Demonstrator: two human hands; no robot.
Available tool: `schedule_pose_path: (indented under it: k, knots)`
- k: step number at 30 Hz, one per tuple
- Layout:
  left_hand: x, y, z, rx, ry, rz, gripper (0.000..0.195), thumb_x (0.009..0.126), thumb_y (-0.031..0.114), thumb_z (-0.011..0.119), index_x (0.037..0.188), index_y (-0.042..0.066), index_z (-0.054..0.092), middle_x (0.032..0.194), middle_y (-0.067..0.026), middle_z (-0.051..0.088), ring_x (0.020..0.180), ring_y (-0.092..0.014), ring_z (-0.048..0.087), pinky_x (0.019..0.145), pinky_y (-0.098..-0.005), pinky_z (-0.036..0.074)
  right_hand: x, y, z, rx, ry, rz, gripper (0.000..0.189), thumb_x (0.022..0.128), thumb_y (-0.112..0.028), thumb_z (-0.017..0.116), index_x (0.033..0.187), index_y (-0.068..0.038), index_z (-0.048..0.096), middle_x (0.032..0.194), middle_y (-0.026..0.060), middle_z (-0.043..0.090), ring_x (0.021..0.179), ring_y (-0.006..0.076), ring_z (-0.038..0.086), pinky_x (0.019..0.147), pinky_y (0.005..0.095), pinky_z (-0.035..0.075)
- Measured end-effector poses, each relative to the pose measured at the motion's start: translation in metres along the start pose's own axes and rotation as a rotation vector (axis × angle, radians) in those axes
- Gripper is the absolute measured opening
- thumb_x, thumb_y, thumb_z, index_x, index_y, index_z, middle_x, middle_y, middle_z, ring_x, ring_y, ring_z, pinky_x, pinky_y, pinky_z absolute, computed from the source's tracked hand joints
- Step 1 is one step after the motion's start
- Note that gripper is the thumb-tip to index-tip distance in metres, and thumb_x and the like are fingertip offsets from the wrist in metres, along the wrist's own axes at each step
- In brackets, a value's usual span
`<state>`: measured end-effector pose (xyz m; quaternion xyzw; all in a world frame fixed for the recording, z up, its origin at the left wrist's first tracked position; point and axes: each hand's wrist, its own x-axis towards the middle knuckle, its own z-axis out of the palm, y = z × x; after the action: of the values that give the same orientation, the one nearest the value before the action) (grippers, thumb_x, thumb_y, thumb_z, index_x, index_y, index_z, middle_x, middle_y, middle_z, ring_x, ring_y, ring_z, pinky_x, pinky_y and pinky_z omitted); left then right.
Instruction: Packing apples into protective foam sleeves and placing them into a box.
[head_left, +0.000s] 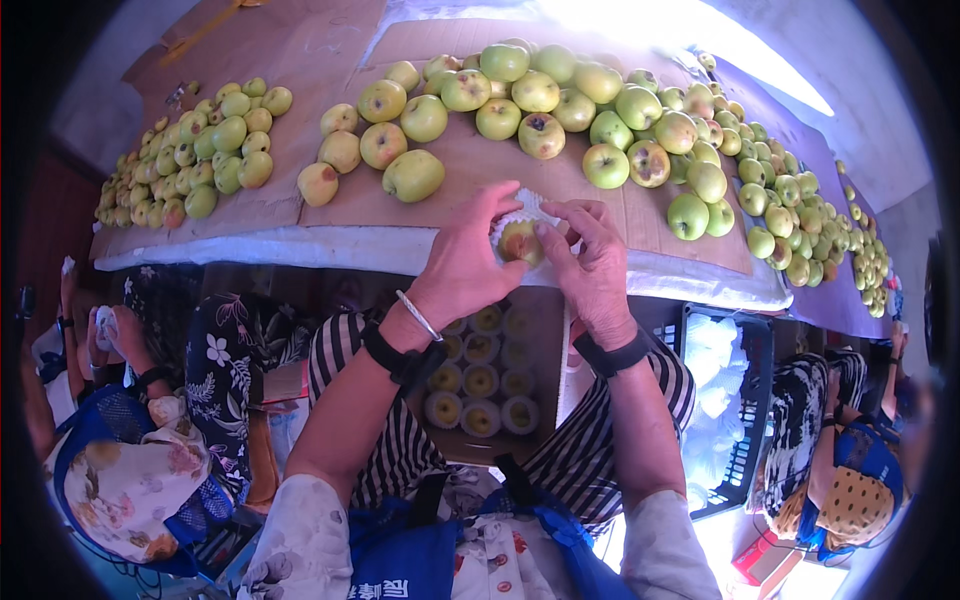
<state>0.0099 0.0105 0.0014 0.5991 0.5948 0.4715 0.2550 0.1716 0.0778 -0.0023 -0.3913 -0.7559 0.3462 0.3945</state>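
Just above the table's near edge, a yellow-green apple (520, 244) with a brownish-red patch sits between my two hands, partly inside a white foam net (529, 202). My left hand (472, 247) curves around its left side, fingers at the net's rim and thumb below. From the right, my right hand (592, 259) pinches the net and apple with thumb and fingers. Under my forearms, between my knees, a cardboard box (469, 451) contains rows of apples in foam nets (480, 381); my arms hide part of it.
Loose apples (536, 94) lie heaped across the cardboard-covered table (480, 165), with further piles left (202, 161) and right (795, 202). Right of my knee stands a black plastic crate (761, 397) of white foam nets (712, 397). One person (135, 480) sits at left, another (855, 480) at right.
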Motion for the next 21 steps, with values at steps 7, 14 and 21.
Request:
schedule_pose_path:
  k: [7, 14, 21]
  knots:
    - [0.003, -0.007, 0.002, 0.019, -0.029, -0.012, 0.078, 0.069, 0.008, 0.077, 0.138, 0.005, 0.041, 0.127, -0.0141, 0.063, 0.116, -0.025, 0.061, 0.097, -0.0364, 0.048, 0.005, 0.012, -0.003, 0.006, -0.006, -0.202, 0.006, 0.088, -0.005, 0.067, 0.093, -0.003, 0.065, 0.086, 0.0107, 0.061, 0.078, 0.0235, 0.063, 0.068, 0.0326, 0.05]
    - [0.001, -0.007, -0.003, 0.052, -0.011, -0.038, 0.056, 0.068, 0.008, 0.08, 0.119, 0.004, 0.058, 0.116, -0.0123, 0.065, 0.107, -0.024, 0.064, 0.094, -0.0359, 0.05, 0.002, 0.008, -0.011, 0.145, -0.126, -0.202, 0.008, 0.088, 0.002, 0.064, 0.096, -0.001, 0.063, 0.093, 0.0112, 0.06, 0.082, 0.0234, 0.062, 0.073, 0.0318, 0.052]
    - [0.0, -0.009, 0.0, 0.075, 0.075, -0.006, 0.047, 0.065, 0.007, 0.084, 0.106, 0.004, 0.062, 0.102, -0.0089, 0.06, 0.095, -0.023, 0.064, 0.087, -0.0346, 0.053, 0.001, 0.01, -0.012, 0.136, -0.128, -0.198, 0.008, 0.089, 0.001, 0.064, 0.097, -0.001, 0.064, 0.1, 0.0104, 0.061, 0.085, 0.0206, 0.063, 0.075, 0.0298, 0.053]
